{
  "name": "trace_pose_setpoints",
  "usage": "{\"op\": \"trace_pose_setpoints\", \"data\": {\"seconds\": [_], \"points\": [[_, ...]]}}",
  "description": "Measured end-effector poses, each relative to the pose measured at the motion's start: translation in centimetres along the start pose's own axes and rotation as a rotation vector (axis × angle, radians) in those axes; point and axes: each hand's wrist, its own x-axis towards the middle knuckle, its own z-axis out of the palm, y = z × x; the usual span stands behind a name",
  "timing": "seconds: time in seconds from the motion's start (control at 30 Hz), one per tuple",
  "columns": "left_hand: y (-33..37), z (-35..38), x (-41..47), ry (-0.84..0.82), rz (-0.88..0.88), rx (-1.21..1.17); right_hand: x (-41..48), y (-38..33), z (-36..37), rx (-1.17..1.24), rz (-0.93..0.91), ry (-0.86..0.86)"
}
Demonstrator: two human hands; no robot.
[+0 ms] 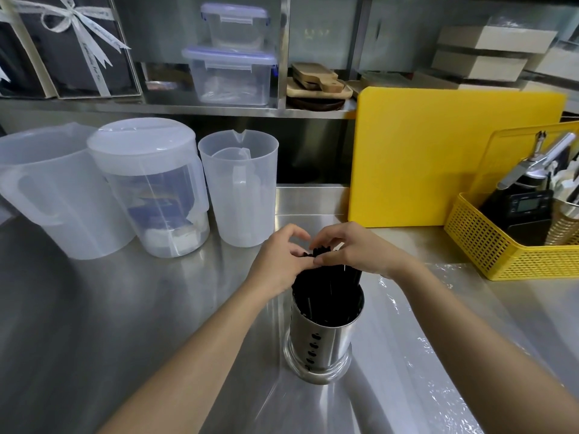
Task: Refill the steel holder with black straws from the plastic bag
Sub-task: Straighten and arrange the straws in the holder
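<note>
We see the holder [326,333] upright on the counter [94,308], packed with straws [326,283]. Our left hand [279,264] and right hand [354,249] meet over the tops, fingers [316,244] pinching straw tips. The clear bag [416,308] lies flat just right of the holder.

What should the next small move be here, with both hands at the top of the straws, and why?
Probably let go and tap the tips down level. The black straws already stand in the steel holder, and the left hand and right hand pinch their bunched upper ends. The plastic bag lies flat beside the holder, apparently empty.
</note>
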Motion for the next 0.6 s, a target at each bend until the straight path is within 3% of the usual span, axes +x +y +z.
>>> {"op": "trace_pose_setpoints", "data": {"seconds": [0.2,0.6], "points": [[-0.28,-0.62,-0.6,-0.123,-0.027,-0.045,0.25,0.36,0.4,-0.037,-0.043,0.054],[-0.9,-0.27,-0.94,-0.019,-0.063,-0.132,0.0,0.47,0.74,-0.08,0.006,-0.03]]}}
